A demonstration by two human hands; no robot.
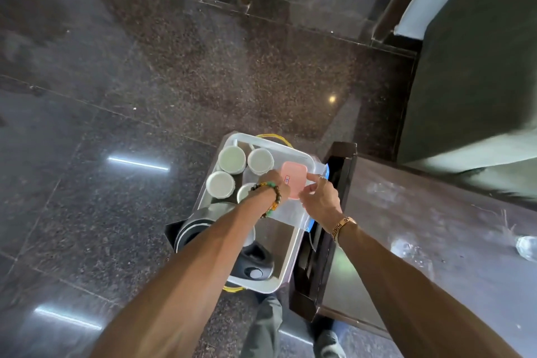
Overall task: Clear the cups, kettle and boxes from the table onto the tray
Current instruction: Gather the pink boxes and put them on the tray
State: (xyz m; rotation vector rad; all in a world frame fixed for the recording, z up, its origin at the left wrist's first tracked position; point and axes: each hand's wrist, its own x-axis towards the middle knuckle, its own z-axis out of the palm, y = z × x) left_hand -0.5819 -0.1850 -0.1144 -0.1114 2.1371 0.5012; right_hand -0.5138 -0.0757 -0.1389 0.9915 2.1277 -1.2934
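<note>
Over tray (270,288) | small pink box (294,176), red-blue label | left hand (275,184), right hand (321,202) grip it

We count four white cups (232,159) at the far left corner of the tray (283,241), one dark kettle (191,229) at its near left edge, one pink box (293,180) and one clear box (289,211) along its right edge.

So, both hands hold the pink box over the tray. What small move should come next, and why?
Probably lower the pink box until it rests flat on the clear box under it, then let go. The left hand and right hand both hold it over the right side of the tray; the cups and kettle fill the left side, so this seems the free spot.
</note>
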